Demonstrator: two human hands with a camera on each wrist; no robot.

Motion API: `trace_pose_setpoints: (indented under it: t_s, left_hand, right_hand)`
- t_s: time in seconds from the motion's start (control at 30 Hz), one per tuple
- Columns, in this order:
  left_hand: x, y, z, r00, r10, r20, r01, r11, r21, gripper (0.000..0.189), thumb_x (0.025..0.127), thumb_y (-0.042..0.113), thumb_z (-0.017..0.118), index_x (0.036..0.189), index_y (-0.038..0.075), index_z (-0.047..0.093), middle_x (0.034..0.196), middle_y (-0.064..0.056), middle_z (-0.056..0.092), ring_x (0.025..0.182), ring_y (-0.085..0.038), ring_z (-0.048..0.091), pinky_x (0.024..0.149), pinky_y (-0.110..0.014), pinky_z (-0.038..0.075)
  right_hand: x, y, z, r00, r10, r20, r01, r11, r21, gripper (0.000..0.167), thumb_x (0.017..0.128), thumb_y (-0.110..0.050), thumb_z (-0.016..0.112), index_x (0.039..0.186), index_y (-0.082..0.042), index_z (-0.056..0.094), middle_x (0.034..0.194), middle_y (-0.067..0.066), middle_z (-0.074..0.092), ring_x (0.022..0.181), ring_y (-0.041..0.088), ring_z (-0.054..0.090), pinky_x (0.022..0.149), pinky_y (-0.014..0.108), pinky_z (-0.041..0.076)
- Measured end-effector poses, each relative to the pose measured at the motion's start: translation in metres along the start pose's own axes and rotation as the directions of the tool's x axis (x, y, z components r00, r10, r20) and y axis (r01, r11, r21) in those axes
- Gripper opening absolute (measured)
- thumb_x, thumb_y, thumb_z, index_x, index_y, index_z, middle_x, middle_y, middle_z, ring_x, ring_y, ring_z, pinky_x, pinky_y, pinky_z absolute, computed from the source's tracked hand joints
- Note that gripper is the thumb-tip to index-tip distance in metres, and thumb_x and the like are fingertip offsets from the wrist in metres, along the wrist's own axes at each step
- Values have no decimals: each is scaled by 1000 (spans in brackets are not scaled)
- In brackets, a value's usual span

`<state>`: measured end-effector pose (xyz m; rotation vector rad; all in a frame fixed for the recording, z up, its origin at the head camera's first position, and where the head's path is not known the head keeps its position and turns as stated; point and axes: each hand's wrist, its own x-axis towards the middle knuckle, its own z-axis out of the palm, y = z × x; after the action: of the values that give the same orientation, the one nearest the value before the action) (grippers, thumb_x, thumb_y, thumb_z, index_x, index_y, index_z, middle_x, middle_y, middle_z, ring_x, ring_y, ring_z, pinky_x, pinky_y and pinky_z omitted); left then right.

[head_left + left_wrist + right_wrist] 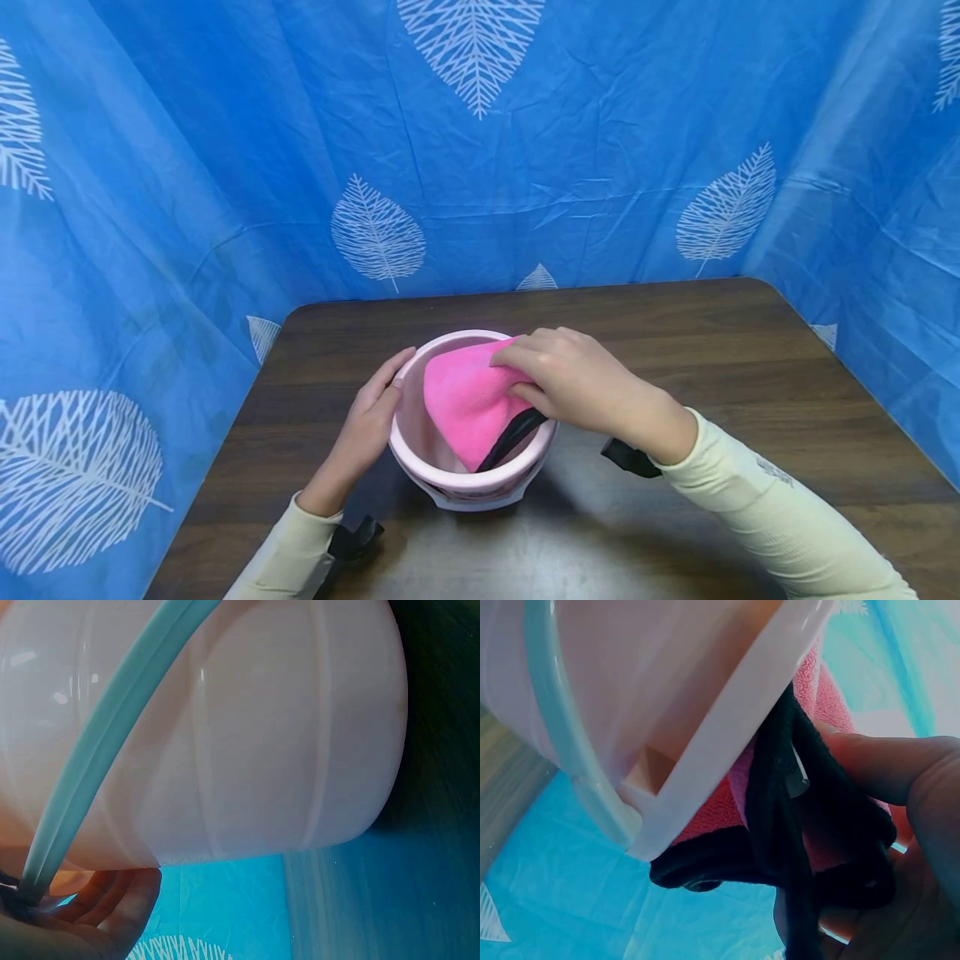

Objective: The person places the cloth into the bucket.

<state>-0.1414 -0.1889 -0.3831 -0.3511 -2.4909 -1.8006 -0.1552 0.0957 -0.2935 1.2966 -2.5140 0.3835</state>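
A pale pink bucket [467,481] stands on the table. My left hand [367,425] grips its left rim, thumb at the inside edge and fingers along the outer wall. In the left wrist view the fingertips show against the bucket's side, below its pale blue-green handle [112,731]. My right hand [581,383] pinches a fuzzy pink cloth [465,392] over the right part of the bucket's mouth. Most of the cloth hangs inside the bucket. Black edging [772,780] runs along it, with a small pale tag [799,776] beside the thumb in the right wrist view.
The dark wooden table [675,333] reaches out on both sides of the bucket. Blue curtains [600,125] with white leaf prints hang behind it and at both sides. Black straps [630,458] sit at the wrists.
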Motion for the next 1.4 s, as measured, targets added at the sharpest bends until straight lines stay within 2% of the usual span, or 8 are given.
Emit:
trace_pose_setpoints:
  t_s: [0.23, 0.83, 1.0, 1.4]
  left_hand:
    - [0, 0, 1, 1000, 6, -3, -6, 1000, 3, 47, 108, 12, 37, 154, 4, 40, 157, -14, 41, 141, -34, 43, 108, -47, 41]
    - [1, 0, 1, 1000, 25, -2, -25, 1000, -3, 47, 108, 10, 37, 154, 1, 39, 157, -16, 40, 141, -35, 42, 110, -50, 39]
    - [1, 0, 1, 1000, 14, -2, -14, 1000, 8, 47, 108, 10, 36, 154, 2, 39, 157, -14, 41, 142, -33, 42, 110, -47, 40]
    - [1, -1, 1, 1000, 26, -3, -26, 1000, -1, 46, 108, 9, 36, 153, 2, 40, 157, -16, 41, 143, -34, 41, 111, -48, 38]
  right_hand:
    - [1, -1, 3, 1000, -18, -7, 18, 1000, -25, 31, 83, -15, 84, 112, -10, 73, 102, 3, 73, 91, 20, 67, 83, 38, 55]
    - [6, -3, 10, 999, -51, -3, 51, 998, -43, 30, 82, -17, 85, 109, -11, 74, 99, 1, 73, 87, 19, 68, 79, 36, 55]
    - [7, -5, 11, 999, -46, 10, 47, 998, -36, 30, 83, -18, 85, 109, -10, 74, 100, 2, 74, 89, 20, 68, 80, 37, 55]
    - [11, -8, 15, 999, -29, 36, 30, 999, -26, 29, 85, -20, 83, 111, -12, 74, 103, 1, 74, 95, 20, 69, 82, 39, 55]
